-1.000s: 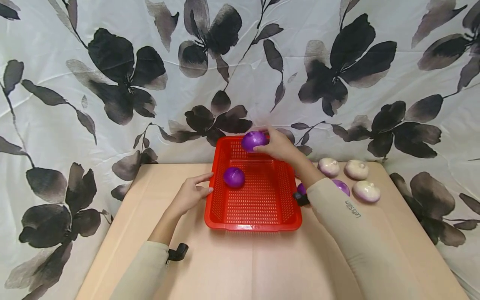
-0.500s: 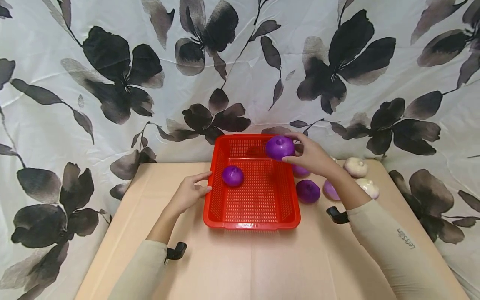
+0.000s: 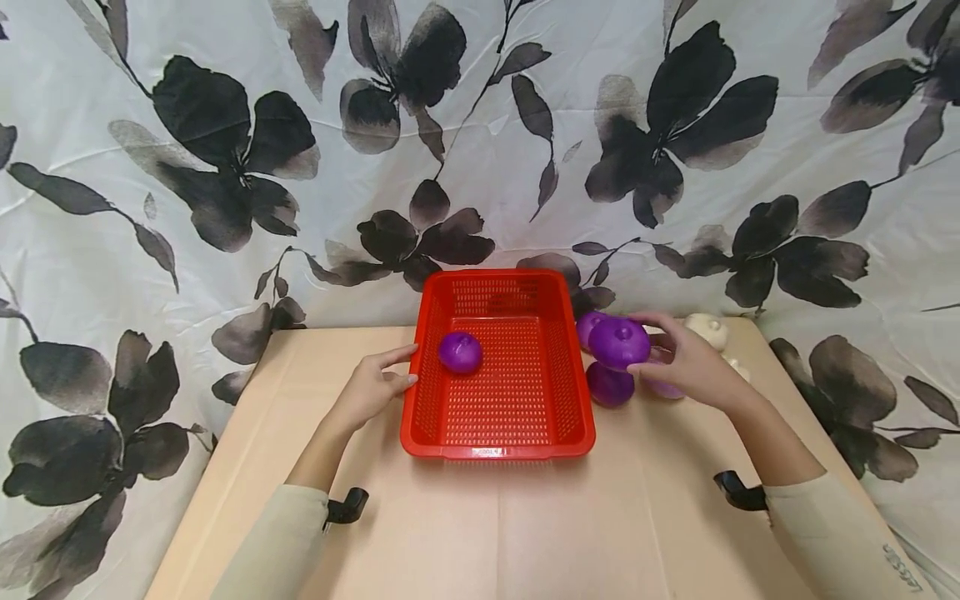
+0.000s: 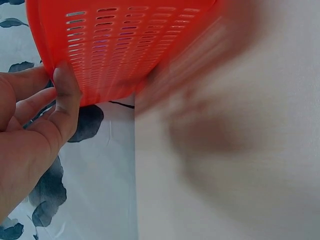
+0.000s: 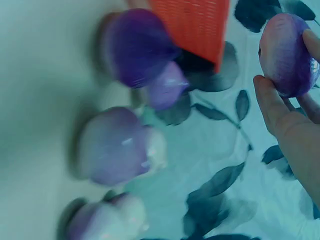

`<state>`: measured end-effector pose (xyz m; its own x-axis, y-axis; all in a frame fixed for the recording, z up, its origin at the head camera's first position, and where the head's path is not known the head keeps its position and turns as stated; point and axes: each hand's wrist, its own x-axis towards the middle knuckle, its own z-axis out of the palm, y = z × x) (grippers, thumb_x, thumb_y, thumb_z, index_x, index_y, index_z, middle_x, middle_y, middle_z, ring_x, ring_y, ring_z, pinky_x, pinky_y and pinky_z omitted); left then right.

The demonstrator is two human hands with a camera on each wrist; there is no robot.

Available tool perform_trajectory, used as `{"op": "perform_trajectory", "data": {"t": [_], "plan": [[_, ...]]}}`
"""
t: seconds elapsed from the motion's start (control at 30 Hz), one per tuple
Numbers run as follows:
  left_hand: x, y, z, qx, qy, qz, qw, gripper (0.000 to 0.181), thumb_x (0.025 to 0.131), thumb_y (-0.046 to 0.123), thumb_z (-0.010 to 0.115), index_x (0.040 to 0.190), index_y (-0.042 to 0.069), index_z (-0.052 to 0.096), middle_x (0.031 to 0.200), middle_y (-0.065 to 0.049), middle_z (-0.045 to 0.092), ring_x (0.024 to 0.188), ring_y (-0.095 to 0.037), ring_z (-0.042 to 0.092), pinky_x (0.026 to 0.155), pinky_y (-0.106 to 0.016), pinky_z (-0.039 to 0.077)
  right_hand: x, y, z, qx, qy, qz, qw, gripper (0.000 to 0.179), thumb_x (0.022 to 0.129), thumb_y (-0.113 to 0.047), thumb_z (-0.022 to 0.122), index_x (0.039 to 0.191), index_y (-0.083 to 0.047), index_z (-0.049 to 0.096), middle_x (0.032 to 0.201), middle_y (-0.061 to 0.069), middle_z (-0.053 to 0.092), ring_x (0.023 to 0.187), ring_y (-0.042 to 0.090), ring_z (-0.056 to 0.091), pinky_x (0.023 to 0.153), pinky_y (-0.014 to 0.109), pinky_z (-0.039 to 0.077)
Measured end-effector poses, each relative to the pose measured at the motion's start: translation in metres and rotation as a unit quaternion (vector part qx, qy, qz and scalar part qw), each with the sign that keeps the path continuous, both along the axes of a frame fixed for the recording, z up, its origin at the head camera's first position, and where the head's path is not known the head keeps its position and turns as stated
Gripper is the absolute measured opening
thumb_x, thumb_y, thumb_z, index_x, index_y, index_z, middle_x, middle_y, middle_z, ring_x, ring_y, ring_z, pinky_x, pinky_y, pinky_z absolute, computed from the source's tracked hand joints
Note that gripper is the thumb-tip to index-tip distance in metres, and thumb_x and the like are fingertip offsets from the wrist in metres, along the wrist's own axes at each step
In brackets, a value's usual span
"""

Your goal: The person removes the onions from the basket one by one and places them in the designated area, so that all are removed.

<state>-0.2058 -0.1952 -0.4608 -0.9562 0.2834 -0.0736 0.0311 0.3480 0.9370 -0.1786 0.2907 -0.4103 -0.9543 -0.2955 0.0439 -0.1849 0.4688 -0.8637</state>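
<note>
My left hand [image 3: 371,387] grips the left side of a red perforated plastic basket [image 3: 498,452], thumb against its outer wall [image 4: 125,47]. Inside the basket, toward the left, lies one purple onion [image 3: 461,352]. Right of the basket, my right hand [image 3: 693,362] holds another purple onion [image 3: 619,342] between thumb and fingers; the right wrist view shows this held onion [image 5: 285,55] raised above the others. Below and behind it sit a dark purple onion [image 3: 610,385] and a lighter purple one [image 3: 588,328], close to the basket's right wall.
White-and-purple onions [image 3: 707,330] stand farther right on the peach table [image 3: 525,533], partly hidden by my right hand. A white cloth with dark flowers [image 3: 525,192] hangs behind the table. Small black cameras [image 3: 348,506] are strapped to both wrists.
My right hand has carried its purple onion from above the basket's back part rightward, out over the onions beside it. My left hand stays on the basket's left side.
</note>
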Motion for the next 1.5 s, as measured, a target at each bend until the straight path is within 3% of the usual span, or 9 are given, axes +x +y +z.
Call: {"op": "perform_trajectory", "data": {"t": [0.17, 0.37, 0.43, 0.7, 0.93, 1.5], "plan": [[0.002, -0.001, -0.003, -0.006, -0.003, 0.001, 1.0, 0.059, 0.097, -0.003, 0.065, 0.153, 0.002, 0.048, 0.149, -0.025, 0.053, 0.096, -0.033, 0.077, 0.078, -0.03, 0.064, 0.024, 0.014, -0.029, 0.026, 0.01, 0.016, 0.9995, 0.076, 0.087, -0.016, 0.084, 0.15, -0.003, 0.043, 0.148, 0.021, 0.051, 0.132, 0.042, 0.055, 0.095, 0.01, 0.05], [0.001, 0.001, -0.001, -0.005, 0.005, -0.001, 1.0, 0.059, 0.097, -0.004, 0.065, 0.153, 0.002, 0.048, 0.149, -0.026, 0.053, 0.096, -0.034, 0.077, 0.077, -0.031, 0.064, 0.041, 0.023, -0.058, 0.013, 0.008, 0.063, 0.9979, 0.069, 0.085, -0.014, 0.086, 0.143, -0.006, 0.05, 0.144, 0.019, 0.048, 0.124, 0.003, 0.058, 0.097, 0.01, 0.048], [0.001, 0.001, 0.0, -0.007, 0.005, -0.001, 1.0, 0.059, 0.097, -0.003, 0.065, 0.153, 0.002, 0.048, 0.149, -0.025, 0.053, 0.096, -0.034, 0.077, 0.078, -0.03, 0.064, 0.043, 0.024, -0.065, 0.011, 0.003, 0.084, 0.9964, 0.069, 0.084, -0.015, 0.087, 0.142, -0.008, 0.052, 0.144, 0.019, 0.048, 0.122, -0.004, 0.057, 0.098, 0.011, 0.049], [0.001, 0.002, 0.004, -0.001, 0.006, -0.001, 1.0, 0.06, 0.097, -0.004, 0.065, 0.154, 0.002, 0.047, 0.149, -0.025, 0.053, 0.098, -0.033, 0.077, 0.078, -0.031, 0.064, 0.045, 0.028, -0.083, 0.036, -0.007, 0.157, 0.9869, 0.071, 0.084, -0.016, 0.085, 0.145, -0.003, 0.052, 0.143, 0.02, 0.057, 0.123, 0.009, 0.063, 0.098, 0.02, 0.054], [0.001, 0.002, 0.003, -0.007, 0.005, 0.002, 1.0, 0.06, 0.097, -0.003, 0.065, 0.154, 0.003, 0.047, 0.148, -0.025, 0.054, 0.098, -0.034, 0.077, 0.078, -0.031, 0.064, 0.048, 0.027, -0.092, 0.073, -0.037, 0.167, 0.9826, 0.068, 0.086, -0.017, 0.084, 0.145, -0.009, 0.052, 0.141, 0.017, 0.061, 0.122, 0.014, 0.062, 0.099, 0.018, 0.051], [0.001, 0.001, 0.003, -0.012, 0.007, 0.01, 0.9999, 0.06, 0.096, -0.004, 0.066, 0.153, 0.004, 0.048, 0.148, -0.023, 0.055, 0.091, -0.028, 0.077, 0.074, -0.029, 0.063, 0.046, 0.022, -0.089, 0.053, -0.078, 0.196, 0.9761, 0.078, 0.083, -0.006, 0.08, 0.151, 0.0, 0.043, 0.143, 0.025, 0.053, 0.125, 0.03, 0.058, 0.1, 0.019, 0.052]]}}
